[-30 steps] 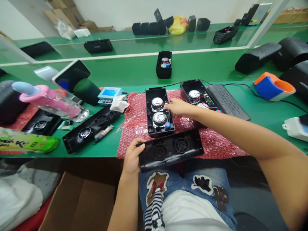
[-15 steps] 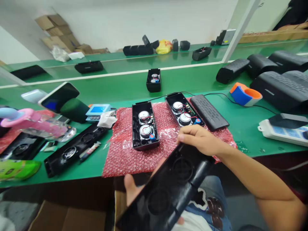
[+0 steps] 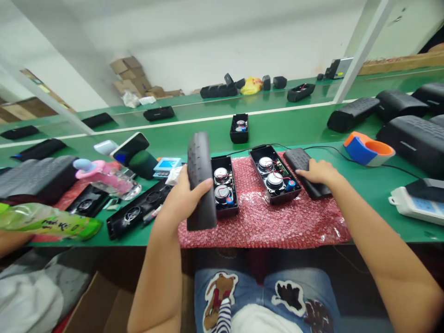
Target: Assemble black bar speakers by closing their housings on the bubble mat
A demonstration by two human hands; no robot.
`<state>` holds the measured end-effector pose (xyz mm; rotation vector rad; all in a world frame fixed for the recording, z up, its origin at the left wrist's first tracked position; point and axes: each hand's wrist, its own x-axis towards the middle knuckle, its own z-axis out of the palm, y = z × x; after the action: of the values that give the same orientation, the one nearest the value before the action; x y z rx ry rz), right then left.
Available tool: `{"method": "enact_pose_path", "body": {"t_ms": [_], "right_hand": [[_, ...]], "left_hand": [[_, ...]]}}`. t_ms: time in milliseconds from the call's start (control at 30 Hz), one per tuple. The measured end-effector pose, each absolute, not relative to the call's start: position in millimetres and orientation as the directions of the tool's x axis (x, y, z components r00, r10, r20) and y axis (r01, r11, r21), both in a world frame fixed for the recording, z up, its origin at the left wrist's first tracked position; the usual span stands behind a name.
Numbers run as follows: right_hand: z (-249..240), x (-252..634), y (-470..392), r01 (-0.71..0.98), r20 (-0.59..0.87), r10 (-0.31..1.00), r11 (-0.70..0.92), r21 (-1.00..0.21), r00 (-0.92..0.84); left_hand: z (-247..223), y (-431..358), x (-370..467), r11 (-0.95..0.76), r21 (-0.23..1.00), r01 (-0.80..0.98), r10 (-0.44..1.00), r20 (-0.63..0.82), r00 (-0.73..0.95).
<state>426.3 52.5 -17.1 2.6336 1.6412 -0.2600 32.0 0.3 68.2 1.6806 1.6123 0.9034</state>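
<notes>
L grip point(image 3: 182, 196) closed round blk cover point(image 3: 201, 159), R grip point(image 3: 321, 172) touching 2nd cover point(image 3: 314, 189), hold unclear, 2 spkr cases point(image 3: 286, 195) btwn

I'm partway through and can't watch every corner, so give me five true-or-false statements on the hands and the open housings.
1. The left hand grips a black cover. True.
2. The right hand touches nothing. False: it is on the other black cover.
3. The left housing and the right housing each show two round drivers. True.
4. A lid closes the right housing. False: it is open.
5. Red bubble wrap lies under both housings. True.
</notes>
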Motion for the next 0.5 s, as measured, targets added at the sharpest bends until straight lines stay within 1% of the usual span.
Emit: {"method": "enact_pose_path", "body": {"t_ms": [33, 100, 200, 300, 367, 433, 500], "right_hand": [[-22, 429, 53, 0.892, -0.191, 0.881, -0.45, -0.049, 0.433], [-27, 431, 53, 0.899, -0.206, 0.888, -0.433, -0.066, 0.412], [-24, 434, 53, 0.908, -0.206, 0.904, -0.402, -0.115, 0.374], [-10, 440, 54, 0.918, -0.203, 0.918, -0.371, -0.143, 0.34], [2, 441, 54, 0.909, -0.194, 0.914, -0.388, -0.154, 0.357], [17, 436, 52, 0.896, -0.165, 0.91, -0.406, -0.18, 0.38], [33, 422, 49, 0.895, -0.11, 0.924, -0.383, -0.228, 0.367]], "left_hand": [[73, 11, 42, -0.016, 0.719, 0.694, 0.995, 0.079, -0.06], [77, 29, 65, 0.062, 0.54, 0.84, 0.993, 0.05, -0.105], [72, 49, 93, 0.079, 0.336, 0.939, 0.996, -0.065, -0.06], [60, 63, 105, 0.101, 0.168, 0.981, 0.987, -0.144, -0.077], [53, 67, 106, 0.11, 0.114, 0.987, 0.982, -0.163, -0.091], [48, 68, 105, 0.11, 0.11, 0.988, 0.981, -0.17, -0.091], [46, 65, 104, 0.11, 0.112, 0.988, 0.982, -0.167, -0.09]]}}
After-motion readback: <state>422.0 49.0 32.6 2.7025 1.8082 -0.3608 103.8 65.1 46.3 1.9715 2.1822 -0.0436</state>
